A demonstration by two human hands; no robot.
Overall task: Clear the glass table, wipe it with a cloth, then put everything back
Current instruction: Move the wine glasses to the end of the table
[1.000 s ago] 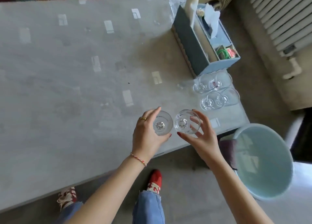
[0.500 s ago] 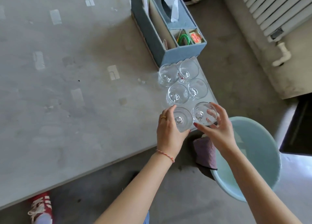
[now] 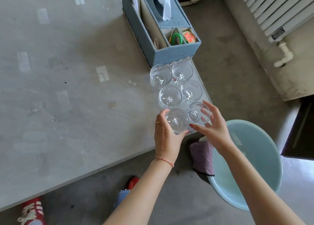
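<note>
Glass table [image 3: 68, 106]: grey, lightly smudged surface. At its right end stands a blue fabric organizer [image 3: 169, 53] with a tissue [image 3: 164, 4] sticking up from its top and small coloured items in two front compartments.

Just in front of the organizer, six clear glasses stand upright in two columns of three. Back pair [image 3: 160, 77], middle pair [image 3: 169, 97], both free of the hands.

Left hand [image 3: 167, 136]: fingers and thumb curled round the near-left glass [image 3: 176, 121], gripping it from the side nearest the person. Ring on one finger, braided bracelet at the wrist.

Right hand [image 3: 214, 128]: fingers spread and curved round the near-right glass [image 3: 198, 113], fingertips on its rim and wall, thumb on the near side. This glass sits at the table's corner. Whether both bases are fully down on the table, I cannot tell.

Beside the table on the floor: a pale blue basin [image 3: 265, 173], with a purple cloth [image 3: 203, 156] draped over its near rim.
</note>
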